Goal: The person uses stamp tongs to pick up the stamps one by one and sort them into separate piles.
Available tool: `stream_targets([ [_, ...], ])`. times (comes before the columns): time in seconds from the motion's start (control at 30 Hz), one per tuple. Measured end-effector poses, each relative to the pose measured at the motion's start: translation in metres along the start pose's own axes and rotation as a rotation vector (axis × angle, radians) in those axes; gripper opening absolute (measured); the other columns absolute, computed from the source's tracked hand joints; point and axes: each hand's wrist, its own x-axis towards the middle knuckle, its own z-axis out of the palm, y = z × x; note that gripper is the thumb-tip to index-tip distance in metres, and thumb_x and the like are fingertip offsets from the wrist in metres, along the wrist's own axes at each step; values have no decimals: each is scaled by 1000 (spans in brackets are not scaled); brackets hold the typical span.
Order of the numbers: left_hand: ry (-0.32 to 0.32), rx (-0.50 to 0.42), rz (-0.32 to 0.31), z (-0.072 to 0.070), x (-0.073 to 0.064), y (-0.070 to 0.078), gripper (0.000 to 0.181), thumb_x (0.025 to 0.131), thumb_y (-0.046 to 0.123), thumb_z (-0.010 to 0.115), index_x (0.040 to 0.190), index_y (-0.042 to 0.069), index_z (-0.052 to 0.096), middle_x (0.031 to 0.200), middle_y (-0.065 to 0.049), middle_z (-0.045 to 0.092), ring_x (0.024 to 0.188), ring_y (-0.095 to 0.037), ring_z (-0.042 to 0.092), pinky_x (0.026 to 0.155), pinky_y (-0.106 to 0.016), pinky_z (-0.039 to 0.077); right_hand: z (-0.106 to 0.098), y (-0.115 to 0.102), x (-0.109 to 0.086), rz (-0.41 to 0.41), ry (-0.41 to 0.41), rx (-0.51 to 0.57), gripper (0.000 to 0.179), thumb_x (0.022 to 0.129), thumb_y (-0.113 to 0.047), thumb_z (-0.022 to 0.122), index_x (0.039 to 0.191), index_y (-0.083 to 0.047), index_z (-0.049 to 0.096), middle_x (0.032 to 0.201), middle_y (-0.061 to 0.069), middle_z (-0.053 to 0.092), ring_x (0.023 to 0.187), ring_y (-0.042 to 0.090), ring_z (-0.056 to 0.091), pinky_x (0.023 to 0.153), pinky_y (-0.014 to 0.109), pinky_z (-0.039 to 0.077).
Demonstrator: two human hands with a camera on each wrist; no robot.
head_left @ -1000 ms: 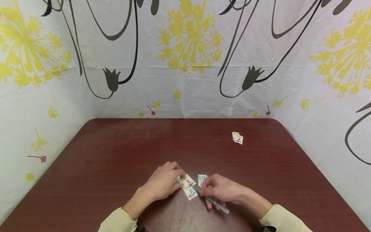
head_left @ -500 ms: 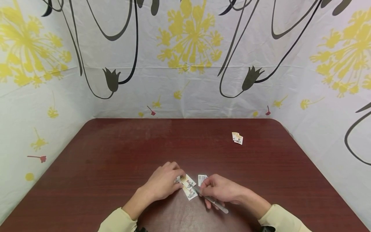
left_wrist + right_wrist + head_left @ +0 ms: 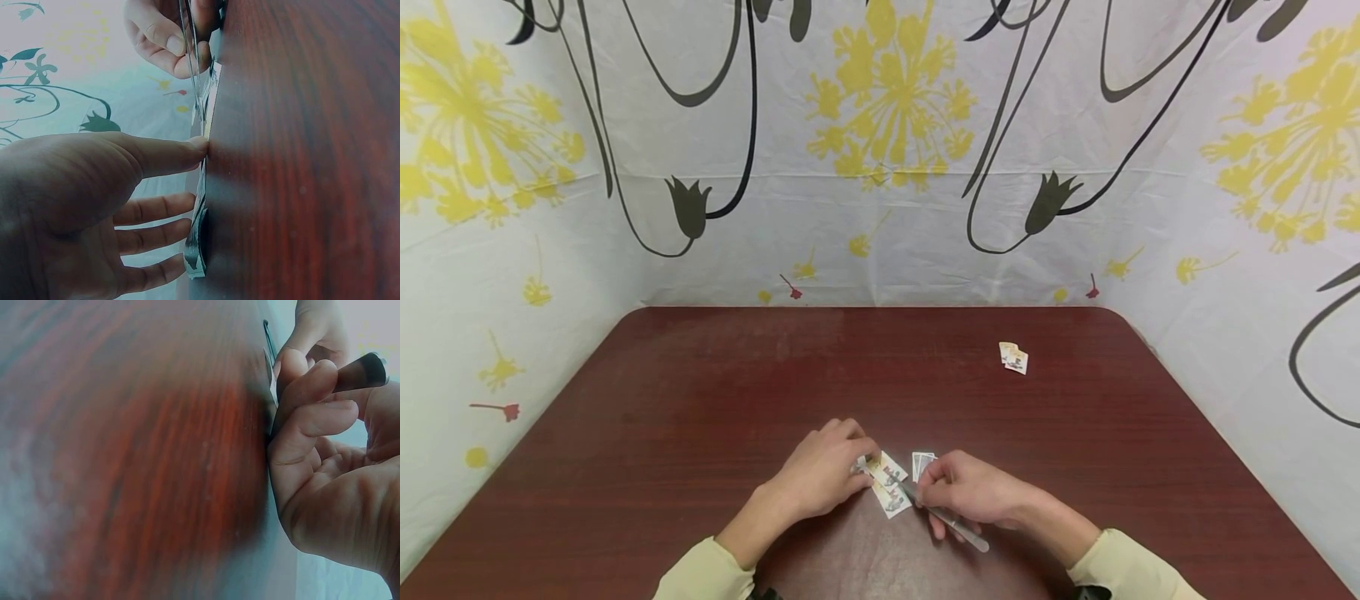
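My left hand (image 3: 822,468) rests at the left end of small printed papers (image 3: 892,502), which carry yellow and grey drawings. In the left wrist view its thumb presses the papers' edge, and the other fingers stretch along them. My right hand (image 3: 981,492) pinches metal tweezers (image 3: 957,527) between thumb and fingers. The tweezers' slim arms (image 3: 192,69) run down to the papers near my left thumb, and the tips overlap the papers in the head view. The right wrist view shows the blunt end of the tweezers (image 3: 369,370) jutting past the curled fingers.
Just behind my right fingers lie white-edged cards (image 3: 921,463), partly covered by that hand. Two small printed papers (image 3: 1016,359) overlap at the back right of the dark red table (image 3: 737,375). A flower-patterned cloth (image 3: 880,250) encloses the table's back and sides.
The tweezers' rear end has shifted very slightly left with my right hand. The left hand and the papers stay where they were.
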Motion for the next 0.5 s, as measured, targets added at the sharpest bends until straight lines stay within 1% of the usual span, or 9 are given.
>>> stream_targets([
  [0.17,-3,-2,-7,0,0,0,22,90,24,83,110,19,76,113,-2,68,105,-22,63,83,-45,54,0,0,0,-3,0,8,15,98,-6,56,95,5,66,61,3,64,43,8,54,37,19,36],
  [0.37,-2,2,-15,0,0,1,27,90,25,84,114,17,74,112,-2,68,104,-22,63,83,-45,55,-1,1,-1,-10,17,-5,15,100,-6,57,97,4,66,62,4,64,44,8,54,38,20,36],
  [0.5,0,1,-21,0,0,1,28,89,25,84,113,16,73,112,-2,68,104,-23,63,83,-45,55,-2,2,-2,-19,26,-11,15,100,-7,57,97,5,66,62,4,64,44,8,53,38,21,35],
])
